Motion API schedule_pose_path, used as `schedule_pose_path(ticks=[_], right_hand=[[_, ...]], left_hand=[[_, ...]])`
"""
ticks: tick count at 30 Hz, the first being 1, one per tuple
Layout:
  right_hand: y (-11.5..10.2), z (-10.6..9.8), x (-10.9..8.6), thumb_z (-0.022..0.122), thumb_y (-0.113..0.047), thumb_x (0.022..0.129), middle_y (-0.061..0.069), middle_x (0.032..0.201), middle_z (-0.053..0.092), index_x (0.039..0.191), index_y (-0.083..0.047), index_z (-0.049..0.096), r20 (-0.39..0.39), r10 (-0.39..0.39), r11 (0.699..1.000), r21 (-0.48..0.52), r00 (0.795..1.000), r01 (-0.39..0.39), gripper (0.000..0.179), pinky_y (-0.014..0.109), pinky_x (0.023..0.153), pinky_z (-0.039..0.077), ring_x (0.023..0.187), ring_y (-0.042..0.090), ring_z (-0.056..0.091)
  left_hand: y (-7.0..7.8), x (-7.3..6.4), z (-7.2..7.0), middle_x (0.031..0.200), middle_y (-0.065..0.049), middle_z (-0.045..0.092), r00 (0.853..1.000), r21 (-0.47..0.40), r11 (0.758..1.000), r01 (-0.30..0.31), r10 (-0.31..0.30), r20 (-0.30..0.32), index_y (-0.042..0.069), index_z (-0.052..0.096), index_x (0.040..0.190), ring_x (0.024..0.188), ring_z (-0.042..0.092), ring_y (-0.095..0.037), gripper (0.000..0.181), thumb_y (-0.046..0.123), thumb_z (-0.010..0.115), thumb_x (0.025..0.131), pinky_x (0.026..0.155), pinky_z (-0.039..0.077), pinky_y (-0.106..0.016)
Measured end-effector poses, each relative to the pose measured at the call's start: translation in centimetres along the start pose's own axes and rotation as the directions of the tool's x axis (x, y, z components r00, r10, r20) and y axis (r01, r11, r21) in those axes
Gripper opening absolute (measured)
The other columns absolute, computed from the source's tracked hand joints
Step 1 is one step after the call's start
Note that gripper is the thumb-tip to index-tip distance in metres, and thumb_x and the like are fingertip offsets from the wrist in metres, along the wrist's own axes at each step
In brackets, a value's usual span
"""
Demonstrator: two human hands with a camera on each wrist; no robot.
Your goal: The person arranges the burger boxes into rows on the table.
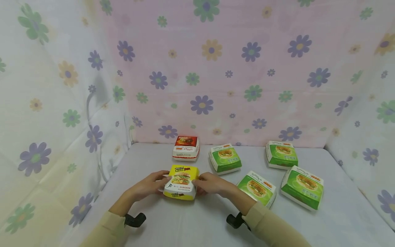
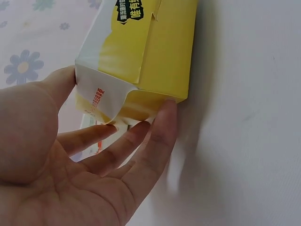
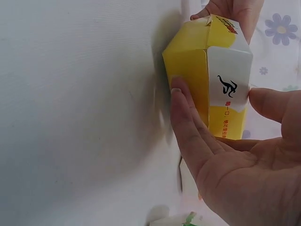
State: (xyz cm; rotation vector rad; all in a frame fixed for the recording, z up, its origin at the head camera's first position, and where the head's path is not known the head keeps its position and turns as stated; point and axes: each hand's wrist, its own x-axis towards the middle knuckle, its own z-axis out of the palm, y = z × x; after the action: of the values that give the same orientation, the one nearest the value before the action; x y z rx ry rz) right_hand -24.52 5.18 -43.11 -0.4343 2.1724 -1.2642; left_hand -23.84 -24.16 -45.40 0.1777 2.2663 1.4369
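"Both occupied, left hand (image 1: 155,183) and right hand (image 1: 212,184)?"

"Yes, both gripping the same yellow burger box (image 1: 182,181) from opposite sides: thumbs near the top edges, fingertips low on the side walls. Low over the worktop (image 1: 148,223), left of the middle; clear of it or just touching, impossible to tell."

"Any advice for handling it well?"

"Squeeze lightly and evenly; probably thin card, likely to buckle under hard thumbs. Support from low down, keep level, move both sides together. Mind the right forearm (image 1: 239,199) too, close to a neighbour."

"And the counts, working outward?"

"One yellow, in hold. One red burger box (image 1: 186,148), just behind, near the back edge. Four green ones, all to the right: a near-left green box (image 1: 258,189), partly hidden by that forearm; a far-left green box (image 1: 225,158); a far-right green box (image 1: 282,154); a near-right green box (image 1: 303,187). Around the back and sides, flowered cloth (image 1: 231,34)."
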Motion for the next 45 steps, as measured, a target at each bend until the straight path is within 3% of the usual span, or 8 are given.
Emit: schedule_pose_path(ticks=[15, 23, 26, 31, 34, 38, 41, 45], right_hand=[[-0.5, 1.1, 1.7, 0.057, -0.032, 0.105, 0.011, 0.097, 0.071, 0.118, 0.003, 0.065, 0.011, 0.028, 0.999, 0.027, 1.000, -0.029, 0.038, 0.040, 0.086, 0.058, 0.089, 0.023, 0.067], [-0.6, 0.7, 1.0, 0.059, -0.032, 0.105, 0.010, 0.097, 0.072, 0.116, 0.001, 0.066, 0.011, 0.040, 0.999, -0.004, 0.999, -0.040, 0.036, 0.042, 0.087, 0.058, 0.090, 0.024, 0.069], [-0.6, 0.4, 0.2, 0.059, -0.032, 0.105, 0.009, 0.097, 0.072, 0.115, 0.001, 0.066, 0.018, 0.042, 0.999, -0.025, 0.999, -0.041, 0.036, 0.044, 0.088, 0.057, 0.090, 0.024, 0.069], [-1.0, -0.3, -1.3, 0.058, -0.034, 0.105, 0.010, 0.105, 0.074, 0.129, 0.004, 0.059, 0.032, 0.011, 0.997, -0.071, 0.999, -0.009, 0.045, 0.048, 0.092, 0.055, 0.093, 0.025, 0.070], [-1.4, -0.8, -2.3, 0.058, -0.037, 0.104, 0.009, 0.109, 0.073, 0.138, 0.004, 0.054, 0.025, 0.002, 0.993, -0.121, 1.000, 0.001, 0.053, 0.048, 0.092, 0.055, 0.094, 0.024, 0.069], [-1.8, -1.4, -3.4, 0.060, -0.040, 0.103, 0.008, 0.113, 0.069, 0.144, 0.002, 0.050, -0.001, 0.004, 0.984, -0.176, 1.000, -0.005, 0.059, 0.049, 0.091, 0.054, 0.099, 0.023, 0.066], [-2.0, -1.9, -4.2, 0.060, -0.041, 0.103, 0.007, 0.115, 0.067, 0.145, 0.000, 0.050, -0.026, 0.000, 0.979, -0.205, 1.000, -0.005, 0.060, 0.048, 0.090, 0.054, 0.103, 0.024, 0.065], [-1.9, -2.6, -5.0, 0.061, -0.042, 0.102, 0.005, 0.119, 0.065, 0.143, -0.004, 0.054, -0.064, -0.006, 0.968, -0.252, 0.998, -0.010, 0.056, 0.046, 0.090, 0.054, 0.104, 0.021, 0.062]], left_hand=[[-0.9, -0.5, -1.5, 0.148, -0.027, 0.046, 1.000, -0.031, 0.999, 0.024, -0.024, 0.014, -0.001, 0.030, 0.157, 0.118, 0.062, -0.030, 0.074, 0.045, 0.056, 0.105, 0.090, 0.059, -0.044], [-0.6, -0.7, -1.7, 0.145, -0.022, 0.052, 0.999, 0.005, 0.999, 0.046, -0.046, 0.016, 0.000, 0.031, 0.156, 0.118, 0.061, -0.029, 0.074, 0.048, 0.054, 0.105, 0.091, 0.058, -0.042], [-0.6, -0.9, -1.7, 0.141, -0.021, 0.054, 0.999, 0.038, 0.998, 0.050, -0.050, -0.008, -0.001, 0.032, 0.155, 0.111, 0.063, -0.026, 0.073, 0.047, 0.055, 0.105, 0.087, 0.058, -0.041], [0.0, -1.6, -1.9, 0.142, -0.024, 0.051, 0.996, 0.152, 0.988, 0.013, 0.000, -0.084, 0.002, 0.035, 0.154, 0.109, 0.064, -0.027, 0.069, 0.044, 0.058, 0.104, 0.084, 0.059, -0.041], [0.7, -1.9, -2.0, 0.145, -0.021, 0.050, 0.990, 0.254, 0.967, -0.018, 0.052, -0.130, 0.005, 0.038, 0.154, 0.117, 0.060, -0.031, 0.067, 0.045, 0.058, 0.104, 0.088, 0.057, -0.043], [1.5, -2.1, -2.2, 0.148, -0.019, 0.050, 0.975, 0.407, 0.910, -0.086, 0.160, -0.151, 0.008, 0.041, 0.154, 0.122, 0.057, -0.034, 0.066, 0.046, 0.060, 0.103, 0.091, 0.055, -0.047], [2.2, -2.4, -2.1, 0.151, -0.020, 0.047, 0.963, 0.476, 0.867, -0.149, 0.236, -0.129, 0.009, 0.042, 0.153, 0.122, 0.057, -0.036, 0.064, 0.044, 0.060, 0.103, 0.092, 0.055, -0.049], [3.1, -2.4, -1.6, 0.151, -0.016, 0.047, 0.952, 0.512, 0.835, -0.201, 0.289, -0.098, 0.010, 0.042, 0.153, 0.126, 0.055, -0.039, 0.062, 0.043, 0.060, 0.103, 0.097, 0.053, -0.052]])
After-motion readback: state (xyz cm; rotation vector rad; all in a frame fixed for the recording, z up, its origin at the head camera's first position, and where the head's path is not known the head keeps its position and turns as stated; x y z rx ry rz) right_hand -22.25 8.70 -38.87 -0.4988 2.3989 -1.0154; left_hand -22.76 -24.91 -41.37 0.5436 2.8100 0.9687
